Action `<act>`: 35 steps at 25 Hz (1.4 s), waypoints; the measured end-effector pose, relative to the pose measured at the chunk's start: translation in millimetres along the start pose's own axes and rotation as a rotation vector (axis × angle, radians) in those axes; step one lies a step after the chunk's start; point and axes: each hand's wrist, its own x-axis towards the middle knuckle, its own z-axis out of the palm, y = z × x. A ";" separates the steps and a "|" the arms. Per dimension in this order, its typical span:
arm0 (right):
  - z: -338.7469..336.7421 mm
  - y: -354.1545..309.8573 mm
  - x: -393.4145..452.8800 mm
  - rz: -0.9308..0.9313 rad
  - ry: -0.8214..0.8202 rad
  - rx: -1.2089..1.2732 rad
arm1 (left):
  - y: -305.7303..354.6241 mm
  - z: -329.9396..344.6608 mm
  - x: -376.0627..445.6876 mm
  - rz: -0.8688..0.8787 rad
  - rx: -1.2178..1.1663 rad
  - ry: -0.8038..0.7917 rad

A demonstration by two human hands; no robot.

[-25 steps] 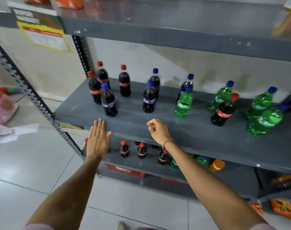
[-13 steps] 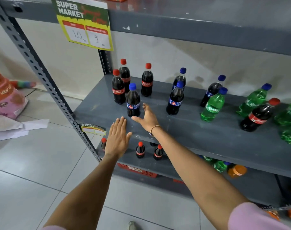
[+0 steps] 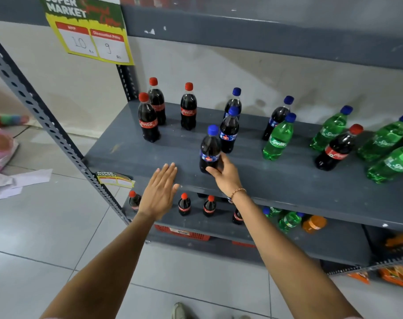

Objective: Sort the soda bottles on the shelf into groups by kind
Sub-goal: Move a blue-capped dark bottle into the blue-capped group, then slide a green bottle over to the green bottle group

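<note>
The right hand (image 3: 224, 174) is wrapped around the bottom of a dark blue-cap bottle (image 3: 209, 149) near the front of the grey shelf (image 3: 276, 178). The left hand (image 3: 159, 192) is open and flat at the shelf's front edge. 3 red-cap cola bottles (image 3: 148, 120) stand at the back left, and green Sprite bottles (image 3: 278, 139) stand to the right

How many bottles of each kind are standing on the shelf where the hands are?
Red-cap cola bottles: 4
Blue-cap dark cola bottles: 4, one held in the right hand
Green Sprite bottles: 4 in view, though the picture's right edge cuts this group off
Total: 12 in view
</note>
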 end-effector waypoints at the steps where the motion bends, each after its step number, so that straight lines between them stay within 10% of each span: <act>1: -15.7 6.8 -7.1 0.020 0.045 0.014 | 11.5 2.1 1.8 0.064 0.024 -0.020; 18: -153.5 27.4 -11.0 -0.033 0.665 -0.024 | 103.6 21.7 17.6 0.089 0.103 -0.084; 24: -171.7 15.5 30.4 0.073 0.349 -0.091 | 101.9 16.7 19.8 0.103 0.102 -0.107; 35: -168.4 42.7 -25.3 -0.047 0.519 0.068 | 69.1 16.0 11.8 0.104 0.106 -0.077</act>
